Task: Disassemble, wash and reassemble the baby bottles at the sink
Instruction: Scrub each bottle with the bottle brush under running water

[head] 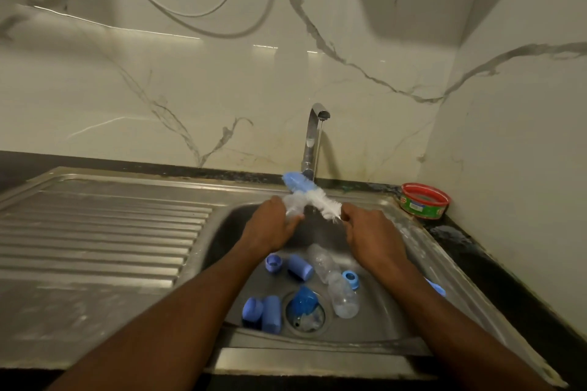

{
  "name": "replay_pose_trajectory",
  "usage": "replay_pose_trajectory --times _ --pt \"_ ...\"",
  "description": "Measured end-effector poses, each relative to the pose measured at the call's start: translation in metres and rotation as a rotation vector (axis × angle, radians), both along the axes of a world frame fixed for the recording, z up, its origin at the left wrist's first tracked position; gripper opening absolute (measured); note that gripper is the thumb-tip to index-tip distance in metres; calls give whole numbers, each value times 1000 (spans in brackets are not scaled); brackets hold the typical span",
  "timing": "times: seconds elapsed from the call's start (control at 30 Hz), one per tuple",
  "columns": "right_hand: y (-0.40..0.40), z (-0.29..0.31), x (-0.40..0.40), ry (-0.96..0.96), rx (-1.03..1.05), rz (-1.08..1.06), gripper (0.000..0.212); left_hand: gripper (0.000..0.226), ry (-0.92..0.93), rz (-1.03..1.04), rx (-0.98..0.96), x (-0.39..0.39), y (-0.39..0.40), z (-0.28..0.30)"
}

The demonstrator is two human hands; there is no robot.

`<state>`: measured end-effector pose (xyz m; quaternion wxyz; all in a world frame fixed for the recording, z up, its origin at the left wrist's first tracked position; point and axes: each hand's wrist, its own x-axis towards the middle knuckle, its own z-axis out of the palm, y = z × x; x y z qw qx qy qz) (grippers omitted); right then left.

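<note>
Bristles, white and fluffy with a blue sponge tip, make up the brush (309, 197) held over the steel sink (394, 320). Left hand (270, 227) grips a clear bottle (292, 211), blurred. Right hand (365, 233) pinches the brush handle. Tap (313, 140) runs at 12 o'clock. Clear bottles (341, 294) and blue caps (300, 267) lie in the basin at 6 o'clock. Red-rimmed tub (425, 200) at 3 o'clock bears an unreadable label.

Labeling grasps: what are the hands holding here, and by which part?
Right hand grips the bottle brush by its handle end, just below the white bristles. Left hand grips a clear bottle by its body; the brush appears to cross it.
</note>
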<state>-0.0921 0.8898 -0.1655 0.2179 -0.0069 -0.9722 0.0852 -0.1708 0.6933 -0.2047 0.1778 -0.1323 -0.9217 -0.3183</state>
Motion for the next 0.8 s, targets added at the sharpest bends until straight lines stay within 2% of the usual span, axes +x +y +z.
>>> replay_pose_trajectory --times 0.07,0.17,0.23,0.3,0.43,0.47,0.53,0.6,0.7,0.8 --pt "5 -5 6 -25 12 11 8 44 29 35 -29 -1 -7 -4" --pt "2 -4 -3 5 23 -7 9 48 74 -150 -43 7 10 -2" --pt "-4 -2 -10 -46 33 -31 12 53 124 -229 -51 8 22 2" --pt "-2 1 -9 -67 23 -59 14 55 89 -158 -7 6 22 1" --pt "8 1 6 113 -5 -12 9 48 -71 121 -68 -6 -7 -9" --pt "5 1 7 103 5 10 8 46 -51 101 -96 -6 -8 -8" --pt "-6 0 5 36 29 27 7 40 -8 -68 -190 0 1 -2" --pt "-18 1 -1 -11 44 29 8 44 27 -195 -281 10 18 0" --pt "-20 7 -5 -11 13 6 10 51 41 -153 -242 8 27 -5" --pt "-5 2 2 -47 28 -41 7 43 -16 29 -116 3 6 -3"
